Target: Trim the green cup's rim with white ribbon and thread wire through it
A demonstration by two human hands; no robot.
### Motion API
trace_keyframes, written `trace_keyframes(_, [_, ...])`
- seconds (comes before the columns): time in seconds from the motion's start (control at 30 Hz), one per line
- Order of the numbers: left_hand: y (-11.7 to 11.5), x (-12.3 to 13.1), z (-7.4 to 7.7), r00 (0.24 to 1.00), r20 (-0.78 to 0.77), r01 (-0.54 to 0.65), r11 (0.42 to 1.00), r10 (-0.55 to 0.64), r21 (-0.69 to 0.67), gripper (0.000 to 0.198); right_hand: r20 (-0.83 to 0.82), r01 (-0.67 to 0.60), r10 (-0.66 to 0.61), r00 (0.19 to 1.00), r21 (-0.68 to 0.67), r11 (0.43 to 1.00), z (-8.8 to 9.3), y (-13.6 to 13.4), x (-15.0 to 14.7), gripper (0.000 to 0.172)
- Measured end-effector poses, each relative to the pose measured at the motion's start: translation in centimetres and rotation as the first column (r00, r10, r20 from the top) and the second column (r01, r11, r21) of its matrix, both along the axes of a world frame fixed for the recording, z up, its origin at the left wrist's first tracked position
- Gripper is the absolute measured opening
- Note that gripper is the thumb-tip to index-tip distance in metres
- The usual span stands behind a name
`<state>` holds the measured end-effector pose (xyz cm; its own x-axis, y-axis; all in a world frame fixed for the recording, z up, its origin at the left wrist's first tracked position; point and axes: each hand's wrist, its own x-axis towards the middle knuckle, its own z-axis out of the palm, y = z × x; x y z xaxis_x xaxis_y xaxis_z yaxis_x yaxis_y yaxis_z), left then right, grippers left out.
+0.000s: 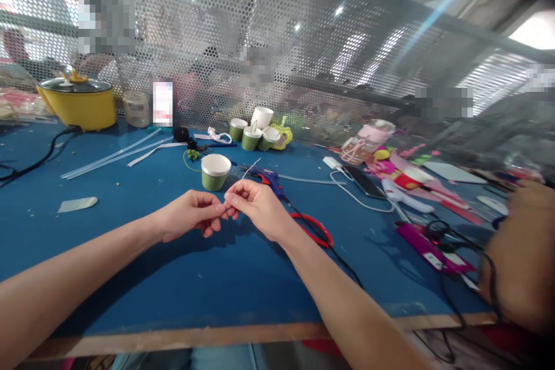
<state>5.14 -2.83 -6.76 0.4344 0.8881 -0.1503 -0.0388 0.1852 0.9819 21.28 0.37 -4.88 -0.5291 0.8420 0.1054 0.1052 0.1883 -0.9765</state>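
Observation:
My left hand [197, 214] and my right hand [251, 203] meet over the blue table, thumbs and fingertips pinched close together. Out of the right-hand pinch, a thin whitish wire [252, 167] sticks up and away from me; its lower end is hidden among the fingers. Both hands are closed on it or on something tiny at its end. Just beyond them stands a green paper cup [215, 173] with a white rim. A blue glue gun [269, 176] lies behind my right hand, and a red loop-shaped handle [316, 230] shows beside my right forearm.
Several small cups [251, 137] stand by the mesh partition [303, 69]. A yellow electric pot [78, 105] and a jar [136, 108] are at back left. Right of me lie a dark phone [363, 180], a purple power strip [433, 248], cables, and another person's arm [522, 248].

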Motion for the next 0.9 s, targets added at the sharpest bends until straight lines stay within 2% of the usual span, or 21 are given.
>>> trace_keyframes(0.23, [-0.1, 0.1, 0.0, 0.998, -0.047, -0.035, 0.998, 0.037, 0.048, 0.03, 0.019, -0.006, 0.006, 1.0, 0.014, 1.0, 0.0, -0.1, -0.1, 0.011])
trace_keyframes(0.3, [-0.1, 0.1, 0.1, 1.0, 0.016, -0.01, 1.0, 0.01, 0.001, 0.03, -0.009, -0.013, 0.013, 1.0, -0.005, 1.0, 0.1, 0.0, -0.1, 0.012])
trace_keyframes(0.37, [-0.1, 0.0, 0.1, 0.989, 0.141, 0.061, 0.994, -0.048, -0.089, 0.031, -0.055, -0.021, 0.02, 0.998, -0.033, 0.999, 0.2, 0.0, 0.0, 0.013])
trace_keyframes(0.43, [-0.1, -0.1, 0.0, 0.959, 0.266, 0.146, 0.975, -0.097, -0.17, 0.029, -0.1, -0.04, 0.034, 0.994, -0.061, 0.997, 0.4, 0.0, 0.1, 0.014])
trace_keyframes(0.53, [-0.3, -0.1, -0.3, 0.915, 0.379, 0.227, 0.952, -0.135, -0.208, 0.024, -0.136, -0.092, 0.078, 0.988, -0.097, 0.991, 0.5, -0.1, 0.3, 0.016])
trace_keyframes(0.67, [-0.4, 0.1, -0.6, 0.885, 0.432, 0.279, 0.942, -0.176, -0.188, 0.02, -0.137, -0.142, 0.127, 0.982, -0.107, 0.984, 0.7, -0.3, 0.4, 0.016])
trace_keyframes(0.9, [-0.6, 0.1, -0.5, 0.899, 0.41, 0.254, 0.945, -0.152, -0.206, 0.02, -0.095, -0.151, 0.146, 0.985, -0.052, 0.987, 1.1, -0.6, 0.5, 0.016])
